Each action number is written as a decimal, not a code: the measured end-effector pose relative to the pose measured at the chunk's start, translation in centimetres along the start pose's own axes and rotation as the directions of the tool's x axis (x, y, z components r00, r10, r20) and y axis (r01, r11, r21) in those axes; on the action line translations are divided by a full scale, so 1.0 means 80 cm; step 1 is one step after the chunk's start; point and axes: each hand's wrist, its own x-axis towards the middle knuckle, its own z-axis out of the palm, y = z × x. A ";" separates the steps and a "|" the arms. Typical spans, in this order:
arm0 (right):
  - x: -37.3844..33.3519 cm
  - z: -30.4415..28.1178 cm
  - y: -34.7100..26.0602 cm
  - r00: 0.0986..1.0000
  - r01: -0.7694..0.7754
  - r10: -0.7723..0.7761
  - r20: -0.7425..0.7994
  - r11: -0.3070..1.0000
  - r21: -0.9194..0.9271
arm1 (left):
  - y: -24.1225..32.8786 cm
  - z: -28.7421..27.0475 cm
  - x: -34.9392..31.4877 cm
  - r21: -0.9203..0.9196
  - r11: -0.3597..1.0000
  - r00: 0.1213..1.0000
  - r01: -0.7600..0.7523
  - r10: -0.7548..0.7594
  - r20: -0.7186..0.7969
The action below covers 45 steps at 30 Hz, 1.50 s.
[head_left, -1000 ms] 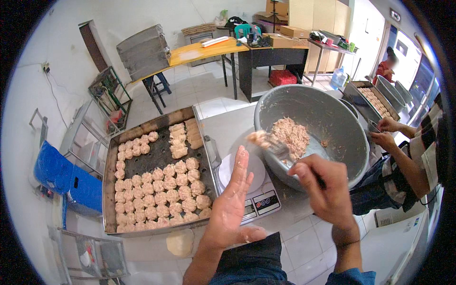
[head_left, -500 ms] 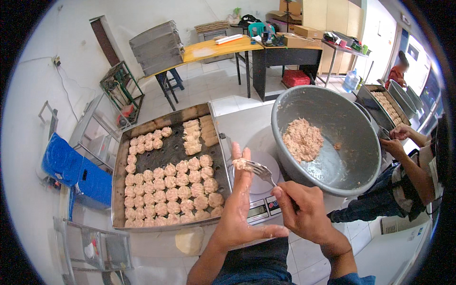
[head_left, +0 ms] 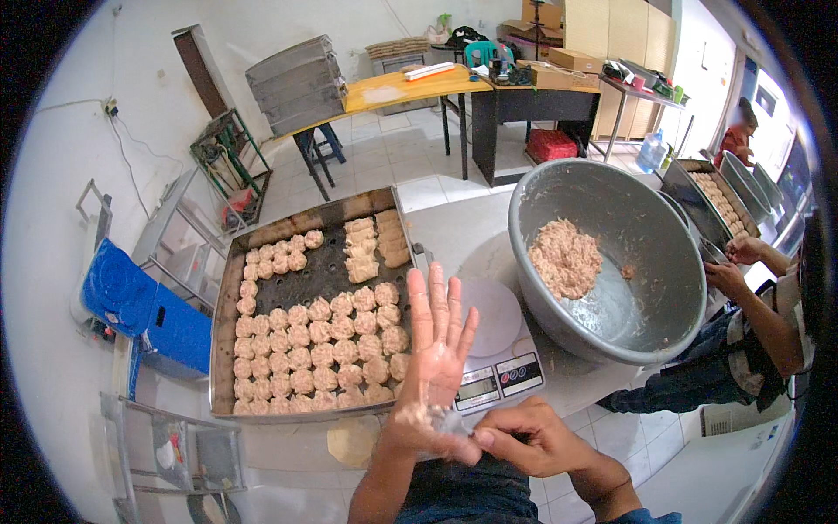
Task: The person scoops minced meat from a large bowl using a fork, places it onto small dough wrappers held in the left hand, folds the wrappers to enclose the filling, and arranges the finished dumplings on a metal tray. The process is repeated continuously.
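My left hand (head_left: 439, 362) is held up with its fingers spread, beside the tray and partly in front of a kitchen scale (head_left: 491, 319). My right hand (head_left: 541, 437) grips a fork (head_left: 451, 423), blurred by motion, against the base of the left thumb. A smear of pale minced filling (head_left: 415, 417) lies there at the tines. Left of my hands is a metal tray (head_left: 327, 278) with rows of round filled dumplings (head_left: 323, 354). At right, a large grey basin (head_left: 650, 301) leans toward me with a mound of minced filling (head_left: 560, 258) inside.
A round dough wrapper (head_left: 353, 441) lies by the tray's near edge. Folded pieces (head_left: 360, 249) fill the tray's far right corner. A co-worker's hands (head_left: 738, 266) are at the right, near another loaded tray (head_left: 711, 201). Blue containers (head_left: 144, 306) stand at left.
The fork has moved from my left fingers down to the base of the thumb, nearer me. My left fingers have spread apart. The view has shifted slightly.
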 end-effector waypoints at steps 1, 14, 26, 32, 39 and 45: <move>-0.001 -0.004 0.000 1.000 0.026 -0.026 0.007 1.000 0.014 | -0.001 -0.008 -0.004 0.014 0.998 0.996 -0.060 0.059 0.068; 0.038 -0.040 -0.015 0.773 0.008 -0.295 -0.562 0.890 -0.456 | 0.015 -0.024 -0.018 0.354 0.912 0.933 -0.205 0.073 0.353; 0.047 -0.026 0.008 0.834 0.028 -0.274 -0.479 0.888 -0.460 | 0.015 -0.021 -0.024 0.351 0.913 0.922 -0.209 0.064 0.383; 0.031 -0.046 -0.017 0.774 -0.077 -0.211 -0.597 0.904 -0.420 | 0.018 -0.036 -0.028 0.271 0.935 0.914 -0.229 0.111 0.391; 0.035 -0.016 -0.014 0.816 0.028 -0.281 -0.505 0.892 -0.452 | 0.016 -0.022 -0.038 0.242 0.956 0.951 -0.167 0.091 0.295; 0.035 -0.019 -0.007 0.823 0.055 -0.289 -0.489 0.897 -0.438 | 0.020 -0.025 -0.041 0.377 0.909 0.956 -0.179 0.069 0.286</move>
